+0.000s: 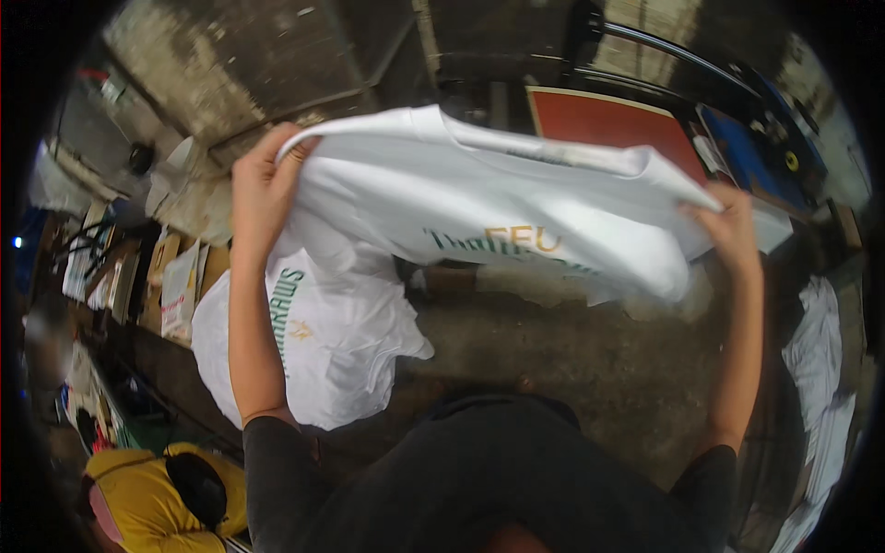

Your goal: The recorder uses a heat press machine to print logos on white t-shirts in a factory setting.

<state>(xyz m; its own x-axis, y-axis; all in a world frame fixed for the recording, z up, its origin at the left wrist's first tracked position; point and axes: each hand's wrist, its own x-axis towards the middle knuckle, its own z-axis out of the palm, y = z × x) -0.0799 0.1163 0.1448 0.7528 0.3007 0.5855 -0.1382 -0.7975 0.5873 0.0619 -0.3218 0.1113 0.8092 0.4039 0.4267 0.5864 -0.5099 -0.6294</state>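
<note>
My left hand (269, 180) grips one shoulder of a white T-shirt (387, 184) with green and gold print, its fingers closed on the fabric. My right hand (728, 221) pinches the other shoulder, so the shirt hangs spread between both hands, its lower part blurred. Below my left forearm, more white printed shirts (341, 359) lie bunched in a pile, partly hidden by the held shirt.
A red board (599, 115) and blue machine part (784, 157) sit behind, under a metal bar (682, 51). Papers (184, 290) cover a left-side surface. White garments (811, 341) are stacked at right. A yellow item (129, 498), perhaps clothing or a bag, is at lower left.
</note>
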